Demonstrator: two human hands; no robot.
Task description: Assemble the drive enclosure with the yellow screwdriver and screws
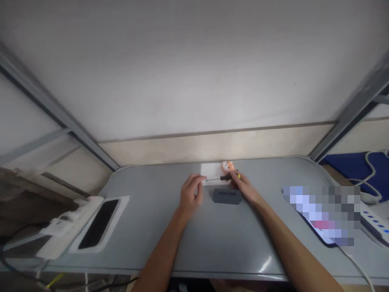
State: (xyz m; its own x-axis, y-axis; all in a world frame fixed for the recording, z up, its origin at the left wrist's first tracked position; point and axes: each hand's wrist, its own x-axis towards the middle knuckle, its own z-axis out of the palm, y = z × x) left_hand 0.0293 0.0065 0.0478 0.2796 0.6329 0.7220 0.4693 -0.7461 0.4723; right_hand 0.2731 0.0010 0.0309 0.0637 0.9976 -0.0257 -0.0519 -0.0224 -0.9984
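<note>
My right hand (pixel 238 183) grips a screwdriver (pixel 225 177) by its dark handle with a yellow end, and its thin shaft points left. At the shaft's tip, the fingertips of my left hand (pixel 192 190) come together in a pinch; whatever sits between them is too small to make out. Just below the screwdriver lies a dark grey box (pixel 227 196) with a row of slots along its top. Behind my right hand rests a small orange-and-white animal-shaped figure (pixel 227 166), partly over a white sheet (pixel 209 169).
On the left a black phone (pixel 99 224) lies on a white sheet beside a white power strip (pixel 71 227) with plugs. A blurred-out lit device (pixel 319 219) lies at the right, with a cable. Grey metal posts (pixel 88 146) frame the grey table (pixel 146 227) before a wall.
</note>
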